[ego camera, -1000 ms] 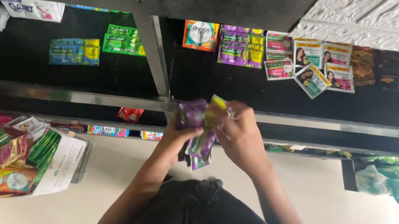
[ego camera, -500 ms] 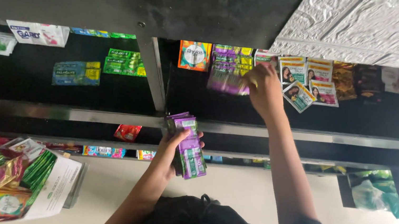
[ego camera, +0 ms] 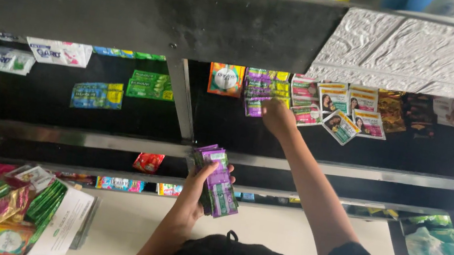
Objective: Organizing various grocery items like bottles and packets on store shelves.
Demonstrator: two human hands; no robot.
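Purple sachets with green print [ego camera: 217, 182] sit in a fanned stack in the left hand [ego camera: 195, 192], fingers and thumb closed around them, held just in front of the metal shelf edge [ego camera: 86, 137]. The right hand [ego camera: 278, 117] reaches up onto the dark shelf [ego camera: 227, 127] and presses its fingertips on a purple sachet [ego camera: 254, 106] at the end of a row of matching ones — whether it pinches that packet or only touches it cannot be told. Just beside lie an orange sachet [ego camera: 225, 79] and pink-and-white sachets [ego camera: 339, 106]. Farther left — green and blue sachets [ego camera: 120, 89]. Low on the left, a heap of mixed packets [ego camera: 13, 209].
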